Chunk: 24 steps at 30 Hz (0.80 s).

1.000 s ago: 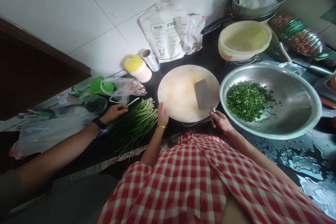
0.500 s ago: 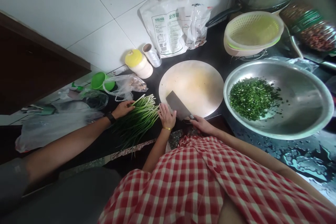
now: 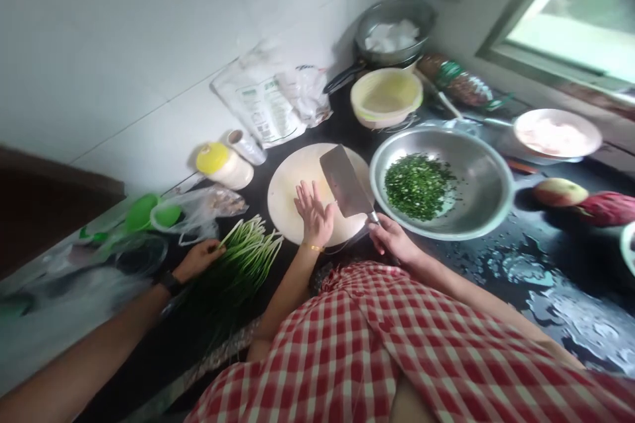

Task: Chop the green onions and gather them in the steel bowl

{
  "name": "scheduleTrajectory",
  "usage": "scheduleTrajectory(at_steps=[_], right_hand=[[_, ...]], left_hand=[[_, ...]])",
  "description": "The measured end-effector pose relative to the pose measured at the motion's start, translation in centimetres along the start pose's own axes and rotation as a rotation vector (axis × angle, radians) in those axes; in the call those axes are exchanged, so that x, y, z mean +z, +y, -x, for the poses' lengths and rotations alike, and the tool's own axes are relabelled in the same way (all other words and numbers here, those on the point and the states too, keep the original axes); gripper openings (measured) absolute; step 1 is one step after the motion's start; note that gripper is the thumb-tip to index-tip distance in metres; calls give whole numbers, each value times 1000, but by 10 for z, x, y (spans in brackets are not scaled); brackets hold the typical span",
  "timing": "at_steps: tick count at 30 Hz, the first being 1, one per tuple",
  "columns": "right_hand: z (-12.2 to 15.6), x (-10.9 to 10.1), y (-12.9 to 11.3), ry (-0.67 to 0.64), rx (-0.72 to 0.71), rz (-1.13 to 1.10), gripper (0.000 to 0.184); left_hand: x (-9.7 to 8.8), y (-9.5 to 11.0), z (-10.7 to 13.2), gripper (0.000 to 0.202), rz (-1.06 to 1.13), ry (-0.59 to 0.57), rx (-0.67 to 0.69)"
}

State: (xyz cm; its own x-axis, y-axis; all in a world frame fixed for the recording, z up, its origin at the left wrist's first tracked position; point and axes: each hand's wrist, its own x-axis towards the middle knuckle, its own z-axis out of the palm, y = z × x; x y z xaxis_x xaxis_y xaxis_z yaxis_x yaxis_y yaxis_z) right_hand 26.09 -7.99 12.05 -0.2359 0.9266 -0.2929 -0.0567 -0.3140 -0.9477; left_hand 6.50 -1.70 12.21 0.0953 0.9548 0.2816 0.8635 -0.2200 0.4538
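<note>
My right hand (image 3: 395, 240) grips the handle of a cleaver (image 3: 346, 182), its broad blade raised over the right part of a round pale cutting board (image 3: 285, 188). Over the board's front half is my left hand (image 3: 315, 215), fingers spread and palm turned up, holding nothing. To the left of the board lies a bunch of green garlic chives (image 3: 248, 258) with pale stem ends. Another person's hand (image 3: 198, 260), with a dark wristband, touches the chives from the left. Chopped greens (image 3: 419, 186) sit in a large steel bowl (image 3: 489, 211) right of the board.
Along the wall stand a yellow-lidded jar (image 3: 225, 166), a roll of plastic bags (image 3: 247, 147) and white packages (image 3: 270, 109). A colander (image 3: 387, 96) and a pan (image 3: 397, 10) are behind the bowl. Water wets the counter (image 3: 496, 304) at right. A white bowl (image 3: 555, 135) stands farther right.
My view has swung right, bringing a window and fruit into sight. My left hand has moved from beside the chives to over the board and turned palm up. The cleaver is raised higher.
</note>
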Motion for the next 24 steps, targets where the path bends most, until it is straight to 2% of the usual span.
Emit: scheduleTrajectory(at_steps=[3,6,8,9,12,13,14,17,19,21,24], right_hand=[[26,-28,-7,190,-73,-11,32],[49,-44,-7,323,-99,-44,31],[60,-51,-4,411,-113,-77,30],[65,-54,-3,461,-122,-92,30],[77,-68,2,615,-157,-120,29],[80,-72,3,658,-165,-123,28],[83,-77,3,694,-173,-124,28],[86,-85,3,747,-195,-133,27],[85,-88,0,752,-215,-152,27],[87,-91,-3,774,-241,-171,28],[97,-100,-4,878,-280,-180,28]], left_hand=[[21,54,-25,67,-8,-91,211],[54,107,-47,70,-44,-180,422],[75,132,-62,73,-51,-214,503],[85,141,-69,72,-50,-230,499],[103,158,-83,64,-42,-287,401],[106,162,-83,62,-32,-299,410],[108,166,-80,61,-16,-303,460],[113,178,-59,63,64,-312,729],[122,184,-48,66,125,-336,798],[131,186,-49,63,191,-341,712],[128,187,-75,54,371,-343,563]])
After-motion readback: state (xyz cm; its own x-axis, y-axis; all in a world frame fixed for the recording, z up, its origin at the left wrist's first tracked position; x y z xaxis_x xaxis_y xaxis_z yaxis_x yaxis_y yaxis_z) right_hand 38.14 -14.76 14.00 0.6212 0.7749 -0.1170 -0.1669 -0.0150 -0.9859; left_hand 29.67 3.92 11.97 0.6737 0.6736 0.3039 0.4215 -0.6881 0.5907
